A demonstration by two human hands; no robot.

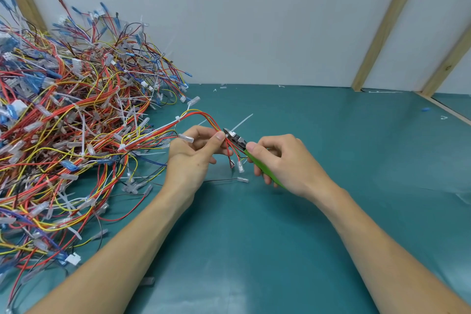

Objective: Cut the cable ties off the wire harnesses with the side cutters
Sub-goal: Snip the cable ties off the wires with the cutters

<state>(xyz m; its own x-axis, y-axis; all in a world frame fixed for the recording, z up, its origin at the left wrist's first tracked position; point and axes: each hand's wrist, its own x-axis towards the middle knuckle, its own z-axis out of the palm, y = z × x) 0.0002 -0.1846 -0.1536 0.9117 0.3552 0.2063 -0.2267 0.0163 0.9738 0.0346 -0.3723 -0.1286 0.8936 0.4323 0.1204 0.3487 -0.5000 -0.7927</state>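
Both hands work near the middle of the head view. Left hand [196,153] pinches a wire harness [204,120] of red, yellow and green wires between thumb and fingers; right hand [280,160] is curled round the green handles of the side cutters [238,141], whose dark jaws point toward 10 o'clock and sit at a white cable tie [240,122] on that harness, right beside the left thumb. The tie's loose tail sticks out toward 1 o'clock.

From 8 to 11 o'clock a big tangled pile of harnesses [63,122] covers the left of the counter [344,148], running off the left edge; the held harness trails back into it. From 1 to 5 o'clock the teal counter lies open, with a few small white offcuts [223,87] along the far edge at 12 o'clock. A pale wall panel [254,20] closes the back, and two wooden battens [382,25] slant up at 2 o'clock.

One pair of cutters, two hands, one harness in hand; the piled harnesses are too tangled to count.
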